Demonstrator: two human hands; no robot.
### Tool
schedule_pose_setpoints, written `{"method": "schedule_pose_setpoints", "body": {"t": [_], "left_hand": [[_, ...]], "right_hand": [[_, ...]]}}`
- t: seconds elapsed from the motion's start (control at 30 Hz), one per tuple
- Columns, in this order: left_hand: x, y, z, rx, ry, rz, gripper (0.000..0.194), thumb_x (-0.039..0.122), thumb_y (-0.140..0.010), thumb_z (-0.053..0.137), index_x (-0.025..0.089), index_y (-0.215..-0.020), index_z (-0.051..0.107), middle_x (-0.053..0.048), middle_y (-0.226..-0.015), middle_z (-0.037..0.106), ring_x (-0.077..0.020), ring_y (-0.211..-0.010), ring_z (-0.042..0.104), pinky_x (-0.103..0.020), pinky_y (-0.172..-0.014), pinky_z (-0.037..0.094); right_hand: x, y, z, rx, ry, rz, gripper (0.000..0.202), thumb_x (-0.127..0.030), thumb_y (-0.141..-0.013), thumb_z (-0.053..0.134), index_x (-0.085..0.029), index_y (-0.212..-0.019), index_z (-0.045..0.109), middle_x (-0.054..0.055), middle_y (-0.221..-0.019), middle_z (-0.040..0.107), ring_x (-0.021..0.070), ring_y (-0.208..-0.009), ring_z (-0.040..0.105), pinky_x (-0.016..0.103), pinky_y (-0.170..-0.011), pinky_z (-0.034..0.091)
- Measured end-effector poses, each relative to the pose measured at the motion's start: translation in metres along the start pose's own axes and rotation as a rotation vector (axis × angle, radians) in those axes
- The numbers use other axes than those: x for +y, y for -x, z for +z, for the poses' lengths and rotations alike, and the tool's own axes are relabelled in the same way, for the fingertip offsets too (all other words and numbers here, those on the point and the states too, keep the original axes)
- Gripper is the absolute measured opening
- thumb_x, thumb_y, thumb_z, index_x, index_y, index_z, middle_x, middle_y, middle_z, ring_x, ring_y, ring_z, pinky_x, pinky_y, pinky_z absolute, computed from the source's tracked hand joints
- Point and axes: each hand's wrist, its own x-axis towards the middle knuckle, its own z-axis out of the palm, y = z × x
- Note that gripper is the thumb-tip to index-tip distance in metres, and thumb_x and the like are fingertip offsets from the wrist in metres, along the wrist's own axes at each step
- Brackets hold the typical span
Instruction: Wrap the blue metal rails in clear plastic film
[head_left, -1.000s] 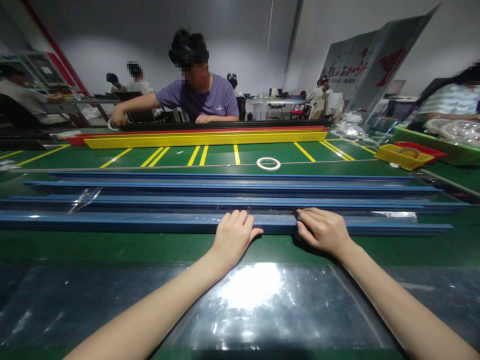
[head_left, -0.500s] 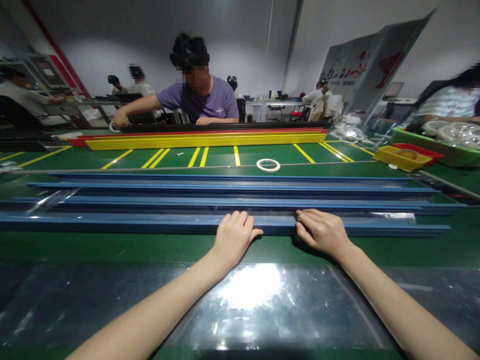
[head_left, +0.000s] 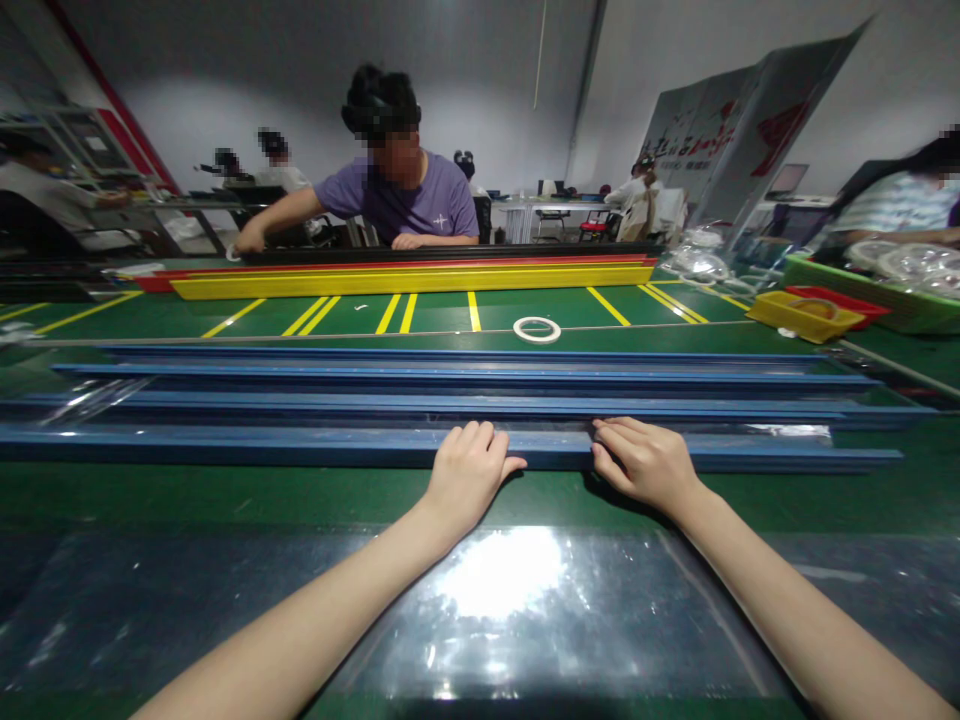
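Observation:
Long blue channel-shaped strips lie side by side across the green table, and both my hands are on the nearest one. My left hand is closed over its front edge, thumb pointing right along the front face. A short way to the right, my right hand grips the same strip with bent fingers; its fingertips are partly hidden behind the edge. Clear film shows in the channel at right, and more clear film lies over the strips at left. A wide transparent sheet is spread beneath my forearms.
Beyond the strips lies a white tape ring. Yellow strips, with red and black ones behind, stand before a co-worker in purple, whose hand holds a white ring. Yellow tray and green basket are at right.
My hands and the blue strips stay where they were. Across the table, the co-worker's outstretched hand has shifted slightly to the right with the white ring.

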Motion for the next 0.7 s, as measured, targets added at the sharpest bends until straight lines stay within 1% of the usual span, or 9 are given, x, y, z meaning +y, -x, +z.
{"method": "schedule_pose_setpoints", "body": {"t": [0.13, 0.5, 0.7], "left_hand": [[0.0000, -0.0002, -0.0002, -0.005, -0.001, -0.002, 0.028, 0.044, -0.076, 0.052, 0.017, -0.068, 0.052, -0.002, -0.066, 0.053, -0.0172, -0.066, 0.048, -0.029, -0.057, 0.026], [-0.0001, 0.0004, 0.0005, 0.004, 0.005, -0.001, 0.028, 0.044, -0.077, 0.051, 0.017, -0.068, 0.052, -0.002, -0.066, 0.053, -0.0174, -0.066, 0.047, -0.029, -0.057, 0.026], [0.0006, 0.0002, -0.0015, -0.016, 0.001, -0.012, 0.027, 0.044, -0.078, 0.050, 0.018, -0.068, 0.052, -0.002, -0.067, 0.054, -0.0172, -0.066, 0.047, -0.029, -0.058, 0.026]], "right_hand": [[-0.0003, -0.0004, 0.0000, 0.019, 0.001, -0.009, 0.021, -0.023, -0.079, 0.043, -0.017, -0.070, 0.060, 0.005, -0.079, 0.067, 0.0140, -0.070, 0.058, 0.024, -0.063, 0.043], [-0.0002, -0.0002, 0.0002, 0.008, -0.012, -0.005, 0.021, -0.023, -0.079, 0.043, -0.017, -0.070, 0.060, 0.006, -0.079, 0.067, 0.0143, -0.071, 0.059, 0.024, -0.064, 0.043], [0.0009, 0.0009, 0.0013, 0.002, -0.022, 0.007, 0.021, -0.024, -0.078, 0.042, -0.018, -0.072, 0.061, 0.005, -0.080, 0.067, 0.0147, -0.073, 0.059, 0.024, -0.065, 0.043]]}}
